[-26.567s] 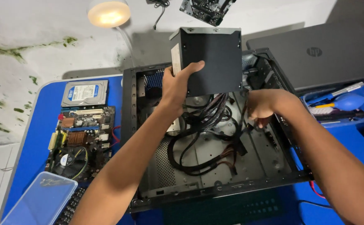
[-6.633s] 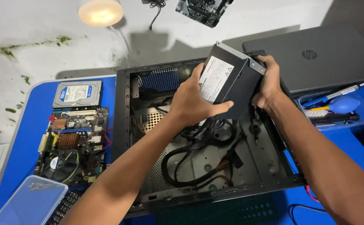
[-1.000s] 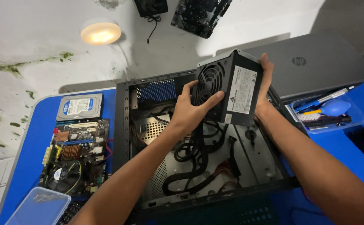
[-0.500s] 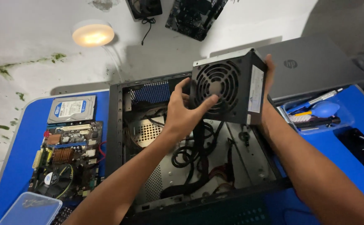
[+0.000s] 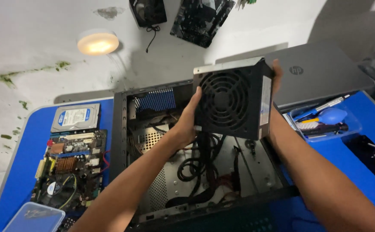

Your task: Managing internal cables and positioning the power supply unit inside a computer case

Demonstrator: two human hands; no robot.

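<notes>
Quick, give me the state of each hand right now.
Left hand: closed on the left side of the black power supply, held above the open computer case.
Right hand: mostly hidden behind the power supply's right side, fingers gripping it.

The power supply hides most of the right hand; only fingertips show over its two o'clock corner. It also covers the left hand's fingers behind its nine o'clock edge. Its cables drop into the open case, their ends lost in shadow. At seven o'clock the clear plastic box is cut off by the frame, as is the circuit board on the wall at twelve o'clock. The side label is too small to make out.
</notes>
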